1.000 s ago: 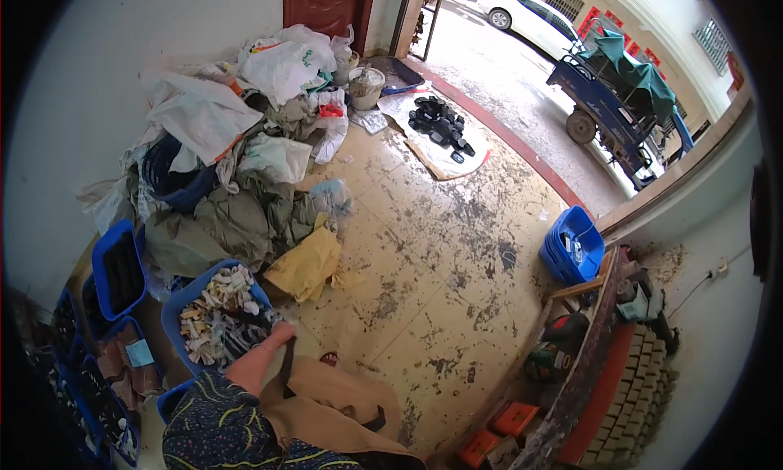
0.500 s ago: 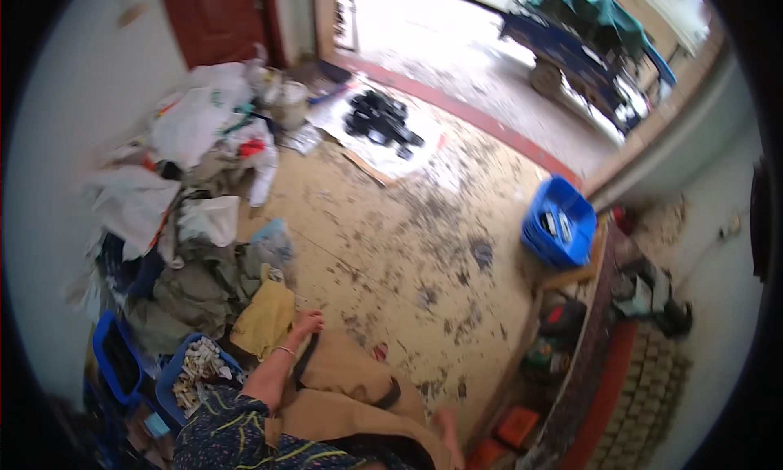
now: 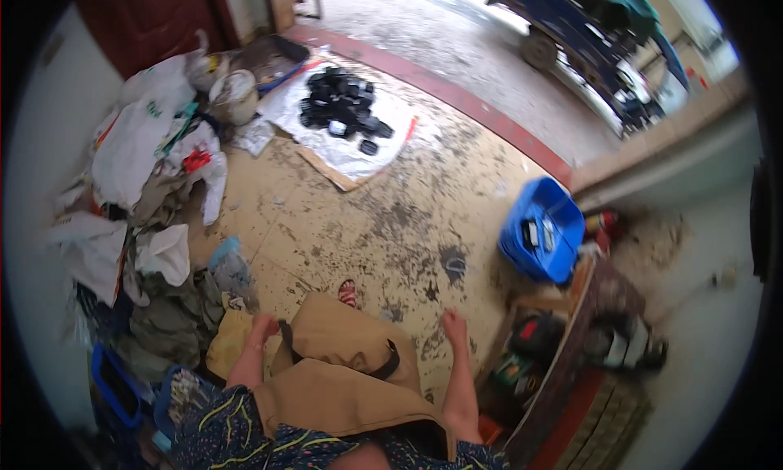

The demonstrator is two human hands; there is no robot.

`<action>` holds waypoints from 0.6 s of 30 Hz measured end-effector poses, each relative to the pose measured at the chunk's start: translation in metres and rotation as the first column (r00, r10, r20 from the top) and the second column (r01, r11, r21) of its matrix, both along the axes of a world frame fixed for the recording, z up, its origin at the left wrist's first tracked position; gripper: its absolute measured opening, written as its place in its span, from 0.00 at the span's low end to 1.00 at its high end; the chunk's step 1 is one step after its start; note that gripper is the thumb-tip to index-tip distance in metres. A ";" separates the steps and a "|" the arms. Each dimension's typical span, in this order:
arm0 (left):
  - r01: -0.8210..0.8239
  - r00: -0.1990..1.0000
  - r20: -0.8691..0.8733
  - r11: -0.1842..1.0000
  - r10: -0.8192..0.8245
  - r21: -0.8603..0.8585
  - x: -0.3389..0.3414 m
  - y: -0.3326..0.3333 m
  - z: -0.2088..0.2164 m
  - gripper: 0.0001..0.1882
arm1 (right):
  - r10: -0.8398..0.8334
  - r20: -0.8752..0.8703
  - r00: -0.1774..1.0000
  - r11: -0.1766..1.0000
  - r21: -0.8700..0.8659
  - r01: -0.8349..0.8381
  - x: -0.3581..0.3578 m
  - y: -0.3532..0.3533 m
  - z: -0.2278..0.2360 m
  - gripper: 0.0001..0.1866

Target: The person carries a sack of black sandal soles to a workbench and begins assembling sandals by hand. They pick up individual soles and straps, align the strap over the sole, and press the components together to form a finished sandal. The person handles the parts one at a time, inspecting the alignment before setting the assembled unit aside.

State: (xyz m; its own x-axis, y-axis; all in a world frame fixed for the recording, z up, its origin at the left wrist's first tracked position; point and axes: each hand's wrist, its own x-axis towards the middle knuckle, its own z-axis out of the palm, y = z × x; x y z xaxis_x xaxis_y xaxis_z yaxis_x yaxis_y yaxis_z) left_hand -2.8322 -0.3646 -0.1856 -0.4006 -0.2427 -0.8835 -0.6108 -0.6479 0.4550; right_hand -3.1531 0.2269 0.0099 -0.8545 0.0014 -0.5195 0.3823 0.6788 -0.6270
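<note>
Both my hands hang low at either side of the tan apron (image 3: 351,331) I wear, with its black strap (image 3: 391,362) crossing the front. My left hand (image 3: 263,327) is beside the apron's left edge, near a yellow cloth (image 3: 228,339); its fingers are curled in and no object shows in them. On the other side, my right hand (image 3: 454,325) is held out over the stained floor, loosely closed, with nothing visible in it. A foot in a red striped sandal (image 3: 348,292) shows past the apron. Farther ahead, a heap of black parts (image 3: 338,103) lies on a white sheet (image 3: 383,148).
Bags and cloths (image 3: 155,168) are piled along the left wall, near a white bucket (image 3: 234,95). Blue stacked bins (image 3: 542,233) stand at the right, by a low bench (image 3: 583,331) with things under it. Outside the doorway is a parked vehicle (image 3: 571,46).
The view has shifted forward, so the black heap and white sheet look nearer. My right hand has come up from the lower edge, and the sandalled foot shows more clearly.
</note>
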 end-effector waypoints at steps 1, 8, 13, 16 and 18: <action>-0.149 0.987 0.039 0.978 0.156 -0.147 -0.091 0.043 0.032 0.07 | -0.043 0.166 0.985 0.999 0.035 0.038 0.011 0.020 -0.024 0.18; 0.016 0.988 -0.134 0.925 -0.072 -0.380 -0.412 0.036 0.157 0.17 | 0.007 0.602 0.798 0.968 0.197 -0.158 0.043 0.084 -0.083 0.12; -0.108 0.986 -0.159 0.922 0.051 -0.372 -0.533 0.061 0.157 0.15 | 0.117 0.563 0.818 0.958 0.153 -0.243 -0.129 0.113 -0.096 0.10; -0.106 0.989 0.062 0.932 0.136 -0.346 -0.535 0.076 0.097 0.13 | 0.497 0.423 0.758 0.778 0.169 -0.605 -0.286 0.159 -0.116 0.09; -0.146 0.945 0.250 0.954 0.213 -0.262 -0.553 0.107 0.082 0.09 | 0.920 0.171 0.352 0.245 0.450 -0.859 -0.427 0.195 -0.138 0.08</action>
